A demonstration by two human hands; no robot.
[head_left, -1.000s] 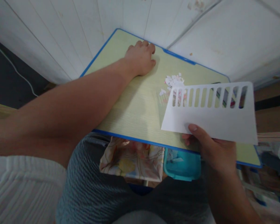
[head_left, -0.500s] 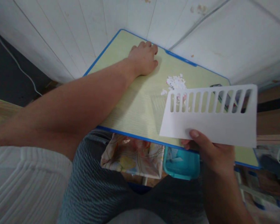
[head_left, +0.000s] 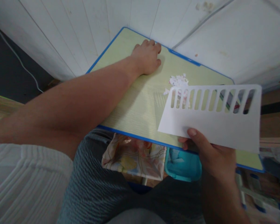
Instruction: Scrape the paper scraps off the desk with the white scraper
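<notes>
My left hand (head_left: 147, 57) rests palm down on the pale yellow tabletop (head_left: 135, 102), near its far edge. Its fingers are apart and bent at the tips, with nothing visible in them. A white flat panel with a row of long slots (head_left: 207, 126) is in my right hand (head_left: 212, 152), my thumb on its face and the other fingers mostly hidden behind. The panel is held above the table's right part. Past its left corner lies a small heap of torn white paper scraps (head_left: 179, 81), partly seen through the slots.
Blue trim edges the table, which stands by a white plank wall (head_left: 121, 15). Below the near edge are a patterned cloth-lined container (head_left: 133, 161) and a turquoise plastic bin (head_left: 183, 169) with pale pieces inside. Dark and colourful items behind the panel are unclear.
The whole view has shifted slightly. The slotted panel has tilted a little, its right end lower, still in my right hand. My left hand keeps its place on the table.
</notes>
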